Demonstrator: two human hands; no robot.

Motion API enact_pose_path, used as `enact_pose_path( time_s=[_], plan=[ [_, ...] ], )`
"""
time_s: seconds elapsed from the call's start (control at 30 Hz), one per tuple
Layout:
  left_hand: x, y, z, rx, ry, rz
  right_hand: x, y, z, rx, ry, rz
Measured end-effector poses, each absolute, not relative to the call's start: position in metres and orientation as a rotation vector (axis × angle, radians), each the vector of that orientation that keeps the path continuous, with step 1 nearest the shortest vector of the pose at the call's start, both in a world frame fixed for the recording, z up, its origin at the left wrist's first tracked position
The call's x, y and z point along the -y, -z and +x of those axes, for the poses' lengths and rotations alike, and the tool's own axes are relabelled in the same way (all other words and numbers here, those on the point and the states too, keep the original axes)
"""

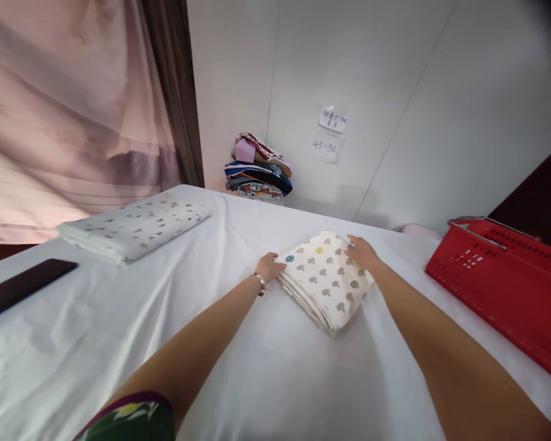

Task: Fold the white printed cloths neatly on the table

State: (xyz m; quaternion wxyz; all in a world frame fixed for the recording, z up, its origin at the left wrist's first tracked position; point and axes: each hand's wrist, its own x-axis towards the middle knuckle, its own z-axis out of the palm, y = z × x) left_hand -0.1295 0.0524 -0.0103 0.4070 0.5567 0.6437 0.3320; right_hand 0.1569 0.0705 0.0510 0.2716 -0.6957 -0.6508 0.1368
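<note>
A folded white cloth (324, 275) printed with grey mushroom shapes and a few blue, yellow and green marks lies turned at an angle on the white-covered table (220, 343). My left hand (270, 268), with a silver bracelet at the wrist, grips its left corner, the thumb on top. On the far right side, my right hand (363, 252) holds the cloth's edge, its fingertips over the top and partly hidden. Several layers show along the near left edge of the cloth.
A folded white patterned cloth (138, 226) lies at the far left, near a dark flat object (27, 285). Beyond the table's back edge rises a stack of folded fabrics (259, 171). A red perforated basket (509, 282) stands on the right. Paper notes (330, 131) hang on the wall.
</note>
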Motion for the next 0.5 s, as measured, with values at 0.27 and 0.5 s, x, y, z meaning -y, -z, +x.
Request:
enact_pose_path(
  time_s=[0.27,0.5],
  plan=[
    [-0.037,0.014,-0.142,-1.496,-0.952,2.01,0.023,-0.025,0.084,1.991,-0.508,-1.642],
    [-0.037,0.003,-0.138,-1.071,-0.592,2.817,0.058,-0.022,0.063,2.222,-0.311,-1.82]
  ],
)
